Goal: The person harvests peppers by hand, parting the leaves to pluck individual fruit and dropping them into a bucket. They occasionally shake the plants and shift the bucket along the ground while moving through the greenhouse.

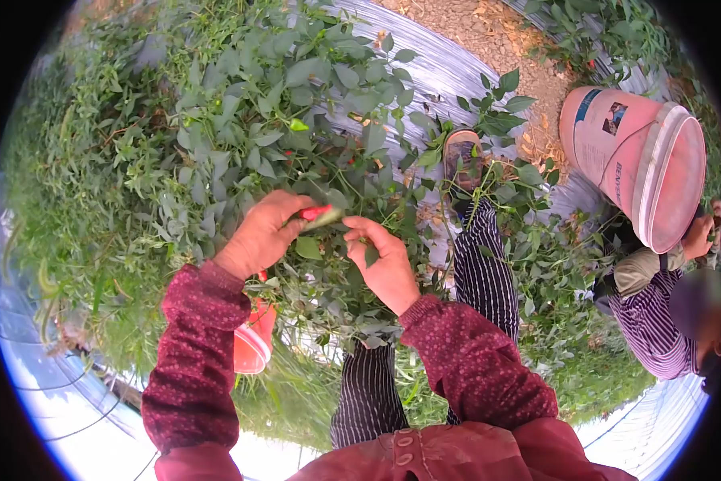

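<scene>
My left hand (266, 232) is closed around a red pepper (315, 212), whose tip shows between thumb and fingers. A blurred green leaf lies just beside the pepper. To the right, my right hand (382, 261) has its thumb and forefinger bent toward each other near that leaf; whether anything is between them is too small to tell. Leafy pepper plants (240, 120) surround both hands. A light green pepper (298, 125) hangs above my left hand, with small red bits showing among the leaves near it.
At the right stands a large pink bucket (617, 152), tilted, beside a person in a striped shirt (657, 329). A smaller red bucket (253, 341) is below my left wrist. Silvery plastic sheeting (448, 48) and bare soil run behind the plants. My shoe (462, 160) rests among stems.
</scene>
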The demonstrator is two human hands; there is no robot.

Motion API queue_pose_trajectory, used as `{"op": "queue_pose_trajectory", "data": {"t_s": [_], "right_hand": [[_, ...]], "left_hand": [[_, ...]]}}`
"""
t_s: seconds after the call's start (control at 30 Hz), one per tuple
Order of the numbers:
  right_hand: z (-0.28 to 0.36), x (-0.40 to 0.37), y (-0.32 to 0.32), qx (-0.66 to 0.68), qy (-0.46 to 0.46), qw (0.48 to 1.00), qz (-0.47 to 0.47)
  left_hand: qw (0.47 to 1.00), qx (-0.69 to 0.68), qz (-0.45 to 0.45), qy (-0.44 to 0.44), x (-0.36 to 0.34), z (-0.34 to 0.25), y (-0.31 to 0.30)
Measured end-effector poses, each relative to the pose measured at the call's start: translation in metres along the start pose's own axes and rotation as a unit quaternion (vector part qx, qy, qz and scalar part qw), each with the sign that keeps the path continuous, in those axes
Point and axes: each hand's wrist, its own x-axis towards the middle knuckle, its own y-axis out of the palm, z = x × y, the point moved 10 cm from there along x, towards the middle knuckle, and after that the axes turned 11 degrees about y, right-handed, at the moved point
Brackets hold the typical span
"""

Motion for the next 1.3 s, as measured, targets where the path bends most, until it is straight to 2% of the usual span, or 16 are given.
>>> {"op": "queue_pose_trajectory", "data": {"t_s": [0.17,0.33,0.47,0.57,0.63,0.67,0.83,0.9,0.97,1.03,1.07,1.1,1.17,1.2,1.23,1.3], "right_hand": [[0.016,0.000,0.011,-0.058,-0.036,0.998,-0.011],[-0.003,0.003,0.010,-0.041,0.050,0.998,-0.010],[-0.009,0.007,0.008,-0.042,0.034,0.998,-0.010],[0.006,0.001,0.007,-0.080,-0.015,0.997,-0.007],[0.035,-0.008,0.009,-0.277,-0.117,0.952,-0.062],[0.040,-0.011,0.009,-0.300,-0.119,0.944,-0.063],[0.056,-0.006,-0.012,-0.247,-0.143,0.951,-0.120],[0.072,-0.012,-0.030,-0.246,-0.184,0.934,-0.181],[0.085,-0.017,-0.038,-0.247,-0.215,0.921,-0.211],[0.079,-0.018,-0.034,-0.092,-0.209,0.967,-0.110],[0.054,-0.008,-0.023,0.021,-0.104,0.994,-0.011],[0.057,-0.009,-0.023,0.022,-0.105,0.994,-0.012],[0.028,-0.007,0.002,0.246,0.109,0.953,0.139],[0.038,-0.007,0.001,0.206,0.048,0.967,0.142],[0.032,-0.004,0.002,0.209,0.049,0.966,0.147],[0.019,0.003,0.001,0.202,0.043,0.971,0.116]], "left_hand": [[0.999,0.019,0.000,0.027,0.000,-0.016,0.002],[0.995,0.055,-0.079,0.036,-0.019,-0.024,-0.021],[0.991,0.057,-0.116,0.036,-0.032,-0.024,-0.036],[0.988,0.074,-0.129,0.048,-0.036,-0.030,-0.036],[0.986,0.046,-0.159,0.033,-0.038,-0.037,-0.044],[0.984,0.077,-0.146,0.065,-0.037,-0.054,-0.043],[0.986,0.091,-0.108,0.087,-0.023,-0.074,-0.032],[0.983,0.078,-0.155,0.059,-0.023,-0.079,-0.032],[0.971,0.139,-0.175,0.083,-0.016,-0.098,-0.027],[0.980,0.061,-0.181,0.055,-0.014,-0.098,-0.013],[0.980,0.057,-0.188,0.042,-0.013,-0.092,-0.006],[0.980,0.058,-0.187,0.043,-0.010,-0.089,-0.002],[0.986,0.036,-0.161,0.016,-0.004,-0.078,0.009],[0.988,0.054,-0.137,0.050,-0.001,-0.084,0.014],[0.988,0.058,-0.136,0.046,-0.002,-0.084,0.014],[0.998,0.022,-0.045,-0.031,0.000,-0.074,0.034]]}}
